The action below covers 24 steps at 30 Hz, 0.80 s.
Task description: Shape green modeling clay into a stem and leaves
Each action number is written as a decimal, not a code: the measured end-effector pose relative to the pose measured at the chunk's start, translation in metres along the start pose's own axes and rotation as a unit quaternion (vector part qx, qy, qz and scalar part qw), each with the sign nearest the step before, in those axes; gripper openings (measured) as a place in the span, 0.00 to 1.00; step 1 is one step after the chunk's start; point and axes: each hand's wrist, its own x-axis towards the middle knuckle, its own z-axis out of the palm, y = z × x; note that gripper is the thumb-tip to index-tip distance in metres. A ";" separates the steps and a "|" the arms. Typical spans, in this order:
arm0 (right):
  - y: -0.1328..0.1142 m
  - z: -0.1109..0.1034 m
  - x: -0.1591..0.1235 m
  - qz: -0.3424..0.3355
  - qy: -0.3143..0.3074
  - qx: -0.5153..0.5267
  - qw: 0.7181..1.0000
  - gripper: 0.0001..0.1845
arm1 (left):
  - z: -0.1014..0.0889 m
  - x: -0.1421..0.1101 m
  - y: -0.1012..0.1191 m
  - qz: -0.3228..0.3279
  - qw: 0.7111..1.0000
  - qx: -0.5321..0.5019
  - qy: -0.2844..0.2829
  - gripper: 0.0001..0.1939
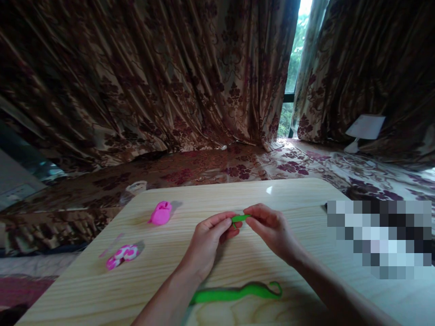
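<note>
1. Left hand: thumb and fingers pinch the left end of the piece; the forearm crosses in front of the strip's left end and hides it.
2. Right hand: thumb and fingers grip the right end of the same piece.
3. Piece: small, slender and green, spanning the gap between both hands, beyond the strip as seen by the wearer; a short thin part hangs near its left end.
4. Strip (landmark): long and green, lying crosswise on the wooden surface; its right end narrows and curls back in a hook.
5. Pink lump: beyond the strip and to its left, with a fold or opening at the top.
6. Pink-and-white lump: left of the strip and slightly beyond it, blotched; a faint pinkish sliver, too indistinct to identify, lies just beside it.
7. Lamp: far beyond the strip, to its right, white-shaded, before the patterned curtain.
</note>
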 end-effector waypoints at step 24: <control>0.002 -0.001 -0.003 -0.173 0.013 -0.188 0.967 0.11 | 0.011 -0.007 0.006 -0.059 0.986 -0.156 -0.020 0.07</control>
